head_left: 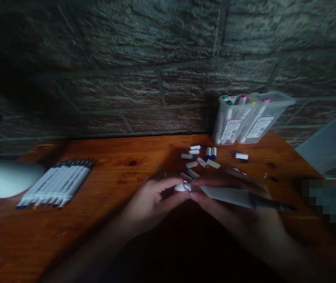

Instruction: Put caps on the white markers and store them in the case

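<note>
My right hand (pixel 239 208) is closed around a white marker (pixel 227 195), whose dark end points off to the right. Between the thumb and fingers of my left hand (pixel 153 200) is a small white marker cap (pixel 182 186). Cap and marker meet or nearly meet in front of me; blur hides whether they are joined. Just beyond my hands, several loose marker caps (pixel 202 162) with coloured ends are scattered on the wooden table (pixel 120 173).
A row of several uncapped white markers (pixel 58 182) lies at the left, beside a white lamp head (pixel 8 179). Two clear plastic cases (pixel 233 129) stand at the back right, with some markers inside. A stone-patterned wall (pixel 144 86) rises behind the table.
</note>
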Motion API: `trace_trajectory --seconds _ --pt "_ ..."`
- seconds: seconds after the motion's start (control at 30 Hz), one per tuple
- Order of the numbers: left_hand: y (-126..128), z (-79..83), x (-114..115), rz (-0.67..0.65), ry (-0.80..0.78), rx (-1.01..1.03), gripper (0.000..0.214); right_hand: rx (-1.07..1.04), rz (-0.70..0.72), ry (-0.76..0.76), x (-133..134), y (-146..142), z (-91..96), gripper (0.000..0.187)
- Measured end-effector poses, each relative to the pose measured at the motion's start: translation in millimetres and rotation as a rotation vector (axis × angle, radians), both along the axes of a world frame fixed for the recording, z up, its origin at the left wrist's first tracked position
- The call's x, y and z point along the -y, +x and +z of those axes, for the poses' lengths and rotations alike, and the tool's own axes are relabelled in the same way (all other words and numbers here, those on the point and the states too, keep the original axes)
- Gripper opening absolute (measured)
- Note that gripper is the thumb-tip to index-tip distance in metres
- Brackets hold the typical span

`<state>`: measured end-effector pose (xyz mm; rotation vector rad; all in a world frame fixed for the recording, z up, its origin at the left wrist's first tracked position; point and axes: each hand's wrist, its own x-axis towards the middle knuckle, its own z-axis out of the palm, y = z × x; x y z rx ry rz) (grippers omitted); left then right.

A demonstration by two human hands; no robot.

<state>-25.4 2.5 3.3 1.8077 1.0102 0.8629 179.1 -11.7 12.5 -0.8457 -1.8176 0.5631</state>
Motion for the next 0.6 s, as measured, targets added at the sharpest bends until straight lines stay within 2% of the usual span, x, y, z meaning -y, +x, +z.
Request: trace_trajectory --seconds 0.1,0.17,0.23,0.47,0.6 --pt "2 3.7 3 0.0 -0.087 0.05 0.011 -0.001 -0.131 0.033 -5 7 3.5 0.021" --pt "4 6.5 5 0.003 -0.164 0.071 0.014 -0.08 -0.249 -0.035 -10 11 4.1 0.016" --pt "6 8.0 6 0.014 -0.219 0.087 0.018 -0.18 -0.292 -0.121 -14 13 3.5 0.011" --pt "4 4.4 4 0.03 -0.229 0.09 0.023 -0.264 -0.188 -0.168 -8 3 4.8 0.011" --pt "5 2.5 1 0.039 -0.252 0.157 0.031 -0.391 -0.194 -0.286 -9 1 8.7 0.011"
